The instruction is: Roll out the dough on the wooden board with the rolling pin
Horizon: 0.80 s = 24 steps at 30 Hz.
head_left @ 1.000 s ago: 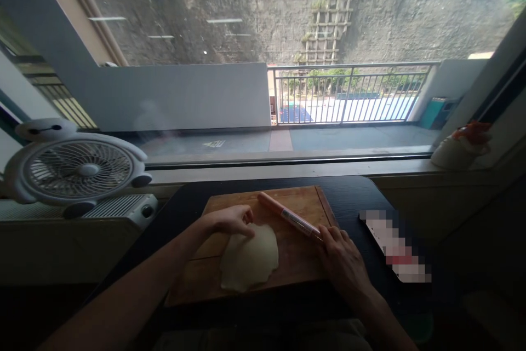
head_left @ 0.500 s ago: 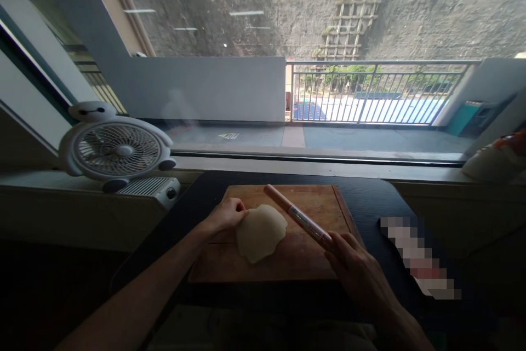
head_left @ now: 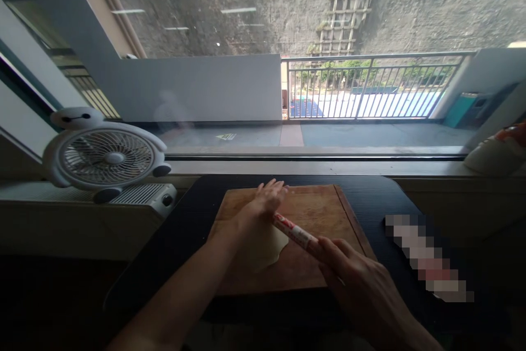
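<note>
On a wooden cutting board (head_left: pixel 320 203) lies a flat sheet of dough (head_left: pixel 269 249), its left part hidden behind my left forearm. My right hand (head_left: pixel 349 266) is wrapped around the near end of a slim rolling pin (head_left: pixel 296 231) with a red and white label. The pin slants up to the left, over or on the dough's right side. At its far end is my left hand (head_left: pixel 271 196), open, fingers stretched forward. It covers the tip of the pin; I cannot tell if the palm presses on it.
The board rests on a black table (head_left: pixel 365 203) by a large window. A white fan (head_left: pixel 110 156) stands on a ledge to the left. A blurred-out object (head_left: pixel 429 258) lies at the table's right, and a white figure (head_left: pixel 495 154) sits on the sill.
My left hand has let go of the dough's edge and moved right and forward to the pin's far end. The pin has turned, showing its red label. The view has shifted slightly.
</note>
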Tool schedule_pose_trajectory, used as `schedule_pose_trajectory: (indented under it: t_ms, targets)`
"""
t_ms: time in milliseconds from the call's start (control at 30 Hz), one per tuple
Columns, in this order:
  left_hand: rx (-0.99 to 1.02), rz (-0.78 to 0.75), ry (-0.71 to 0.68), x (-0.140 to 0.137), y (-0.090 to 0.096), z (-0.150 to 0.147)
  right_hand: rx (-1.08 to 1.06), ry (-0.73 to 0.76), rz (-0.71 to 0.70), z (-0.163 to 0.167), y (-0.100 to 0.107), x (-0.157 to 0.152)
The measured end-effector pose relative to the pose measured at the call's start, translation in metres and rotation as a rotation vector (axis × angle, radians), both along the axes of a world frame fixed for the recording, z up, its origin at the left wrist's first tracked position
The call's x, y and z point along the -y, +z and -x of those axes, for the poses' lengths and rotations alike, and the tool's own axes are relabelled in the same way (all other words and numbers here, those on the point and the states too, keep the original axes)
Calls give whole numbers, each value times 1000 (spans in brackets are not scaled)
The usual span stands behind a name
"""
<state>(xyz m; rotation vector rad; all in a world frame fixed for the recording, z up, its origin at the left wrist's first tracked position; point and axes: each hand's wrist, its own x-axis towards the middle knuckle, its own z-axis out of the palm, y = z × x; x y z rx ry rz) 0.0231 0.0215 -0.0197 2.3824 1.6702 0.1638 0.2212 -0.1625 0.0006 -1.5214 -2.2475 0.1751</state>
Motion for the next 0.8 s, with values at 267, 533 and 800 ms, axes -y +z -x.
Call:
schedule_pose_trajectory:
  t_ms: [267, 533, 800]
  targets:
    - [29, -128, 51, 79, -29, 81, 34, 174, -28, 6, -9, 7]
    - [-68, -1, -42, 10, -19, 30, 39, 90, -13, -4, -6, 5]
    - [-38, -42, 12, 33, -18, 43, 16, 72, -2, 5, -10, 7]
